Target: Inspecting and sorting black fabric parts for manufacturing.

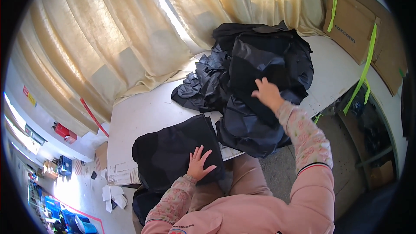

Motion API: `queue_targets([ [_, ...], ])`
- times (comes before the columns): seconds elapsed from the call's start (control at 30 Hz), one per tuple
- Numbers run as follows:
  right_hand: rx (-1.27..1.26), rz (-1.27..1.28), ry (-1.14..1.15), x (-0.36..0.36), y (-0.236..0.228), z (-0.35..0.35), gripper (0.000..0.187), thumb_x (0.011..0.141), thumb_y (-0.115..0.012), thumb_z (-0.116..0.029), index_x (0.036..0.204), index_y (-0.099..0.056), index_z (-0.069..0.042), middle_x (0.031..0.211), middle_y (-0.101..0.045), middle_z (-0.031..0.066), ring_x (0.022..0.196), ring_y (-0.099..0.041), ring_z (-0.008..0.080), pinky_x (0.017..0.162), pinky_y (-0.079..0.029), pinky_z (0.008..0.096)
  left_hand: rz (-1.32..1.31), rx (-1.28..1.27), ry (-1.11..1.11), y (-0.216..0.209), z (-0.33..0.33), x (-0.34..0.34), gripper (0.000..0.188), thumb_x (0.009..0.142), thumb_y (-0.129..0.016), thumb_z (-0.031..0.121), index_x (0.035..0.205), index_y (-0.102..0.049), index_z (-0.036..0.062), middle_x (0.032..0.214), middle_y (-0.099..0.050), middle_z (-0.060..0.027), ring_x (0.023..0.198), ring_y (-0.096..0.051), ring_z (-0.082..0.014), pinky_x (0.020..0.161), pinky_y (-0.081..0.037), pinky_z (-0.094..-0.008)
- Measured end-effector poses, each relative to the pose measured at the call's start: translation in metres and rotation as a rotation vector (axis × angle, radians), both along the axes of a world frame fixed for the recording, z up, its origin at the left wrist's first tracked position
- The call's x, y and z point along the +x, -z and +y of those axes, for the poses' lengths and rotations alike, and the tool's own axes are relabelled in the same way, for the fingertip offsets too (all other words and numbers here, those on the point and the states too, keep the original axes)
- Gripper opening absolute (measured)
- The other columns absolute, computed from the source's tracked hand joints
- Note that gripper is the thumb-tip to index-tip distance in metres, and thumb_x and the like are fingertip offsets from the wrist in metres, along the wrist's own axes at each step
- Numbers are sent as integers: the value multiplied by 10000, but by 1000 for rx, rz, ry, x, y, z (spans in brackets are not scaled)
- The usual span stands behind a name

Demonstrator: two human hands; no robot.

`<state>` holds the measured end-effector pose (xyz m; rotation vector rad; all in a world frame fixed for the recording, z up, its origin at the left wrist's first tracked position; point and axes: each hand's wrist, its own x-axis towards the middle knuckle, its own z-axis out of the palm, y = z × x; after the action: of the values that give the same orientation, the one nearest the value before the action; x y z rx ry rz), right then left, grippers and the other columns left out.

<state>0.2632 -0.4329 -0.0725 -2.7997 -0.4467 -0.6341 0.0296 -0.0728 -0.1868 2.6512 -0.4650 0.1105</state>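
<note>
My left hand (199, 164) rests with fingers spread on a folded stack of black fabric (169, 151) at the near edge of the white table. Farther right, my right hand (267, 93) reaches over a large heap of black cloth (260, 65); its fingers are apart and it touches or hovers just above the cloth. Part of the heap is shiny and hangs over the table's near edge. A crumpled shiny black piece (201, 82) lies at the heap's left side. Patterned sleeve covers are on both my forearms.
The white table (138, 108) stands against beige curtains (104, 43). Cardboard sheets (351, 24) with a yellow-green strap (367, 60) lean at the right. A red fire extinguisher (63, 131) is at the left, with blue bins (65, 164) and paper scraps (113, 196) on the floor.
</note>
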Motion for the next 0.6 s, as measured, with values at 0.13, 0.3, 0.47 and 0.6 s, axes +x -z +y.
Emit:
queue_targets([
  [0.13,-130,56,54,-39,14,31,942,648,-793,-455,1406,-346,-122,1154,-499,205,1019,-585,365,828,-511,429,2,13,-15,1,6,-4,719,792,-657,533,1403,-416,240,1516,-247,-161,1410,-189,-392,1097,-152,-614],
  [0.3,-111,98,177,7,25,15,791,721,-715,-122,1413,-334,-98,1161,-522,194,1045,-577,358,831,-508,433,0,16,-10,1,4,-4,722,788,-661,536,1402,-419,243,1515,-250,-163,1412,-187,-384,1097,-148,-617],
  [0.47,124,161,-162,62,-25,-43,408,675,-764,-147,1038,-660,8,976,-658,208,941,-626,360,845,-492,404,8,-8,-2,3,3,-1,719,784,-666,535,1396,-429,241,1514,-251,-164,1414,-182,-383,1096,-147,-619],
  [0.6,331,309,-396,78,-90,-74,378,738,-744,-231,1016,-664,12,987,-665,203,908,-624,351,803,-481,362,-3,-24,8,2,4,0,720,783,-667,535,1395,-430,239,1515,-251,-163,1413,-182,-384,1097,-147,-617],
])
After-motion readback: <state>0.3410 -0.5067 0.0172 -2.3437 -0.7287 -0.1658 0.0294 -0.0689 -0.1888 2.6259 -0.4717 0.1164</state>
